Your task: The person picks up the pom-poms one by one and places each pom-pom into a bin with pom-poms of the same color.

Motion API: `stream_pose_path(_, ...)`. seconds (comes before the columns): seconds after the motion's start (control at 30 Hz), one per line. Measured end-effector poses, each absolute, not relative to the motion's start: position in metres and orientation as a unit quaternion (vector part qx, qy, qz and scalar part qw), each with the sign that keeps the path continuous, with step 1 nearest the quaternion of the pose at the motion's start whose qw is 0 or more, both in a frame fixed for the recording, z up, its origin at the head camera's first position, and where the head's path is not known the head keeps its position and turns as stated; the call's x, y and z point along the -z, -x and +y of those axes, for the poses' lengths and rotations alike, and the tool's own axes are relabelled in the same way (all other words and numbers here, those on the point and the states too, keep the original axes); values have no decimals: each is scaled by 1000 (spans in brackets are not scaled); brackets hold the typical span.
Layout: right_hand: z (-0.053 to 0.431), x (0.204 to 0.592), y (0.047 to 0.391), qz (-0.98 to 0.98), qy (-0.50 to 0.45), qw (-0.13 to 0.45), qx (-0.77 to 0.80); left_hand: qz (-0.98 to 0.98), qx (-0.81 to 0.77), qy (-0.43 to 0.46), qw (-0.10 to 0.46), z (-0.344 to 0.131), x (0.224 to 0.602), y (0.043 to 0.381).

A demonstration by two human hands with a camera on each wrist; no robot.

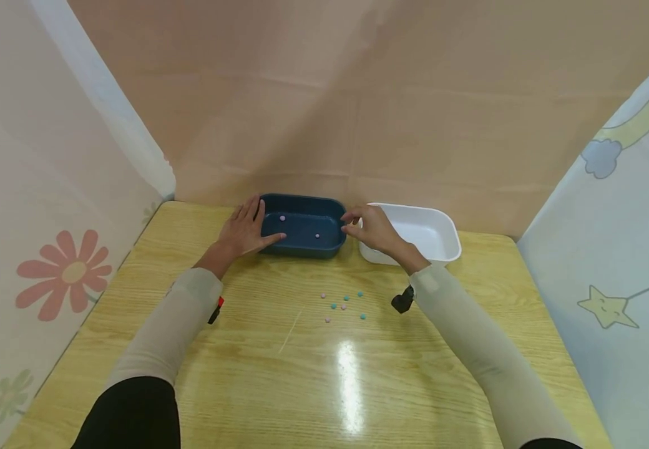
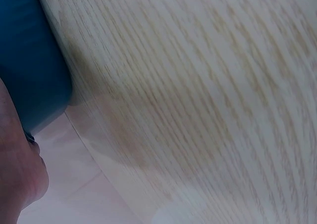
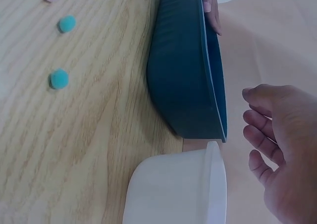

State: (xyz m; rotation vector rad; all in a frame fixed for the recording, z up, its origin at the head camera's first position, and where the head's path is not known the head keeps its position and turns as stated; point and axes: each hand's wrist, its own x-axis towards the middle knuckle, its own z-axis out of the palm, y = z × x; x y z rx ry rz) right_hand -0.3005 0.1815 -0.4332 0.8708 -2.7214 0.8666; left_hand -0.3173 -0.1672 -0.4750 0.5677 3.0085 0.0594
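- Head view: left hand [image 1: 243,232] is resting on the left end of the blue tray [image 1: 302,252], grip spreading wide.
- Two pink balls [image 1: 282,218] are lying inside it.
- Loose pink and teal balls [image 1: 346,298] are dotting the tabletop [image 1: 257,362].
- Right hand [image 1: 377,229] is hovering near the tray's right rim, grip narrow, loosely curled.
- White tray [image 1: 422,231] is standing alongside.

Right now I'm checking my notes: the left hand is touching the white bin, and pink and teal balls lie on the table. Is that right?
Not quite: the head view shows the left hand touching the dark blue bin, not the white bin. Pink balls and teal balls do lie on the table.
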Motion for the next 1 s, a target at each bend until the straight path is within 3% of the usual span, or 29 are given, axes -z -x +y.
stream_pose_path(1.0, 181, 434, 262, -886, -330, 75, -317, 981, -28, -191, 34, -168, 475, 316)
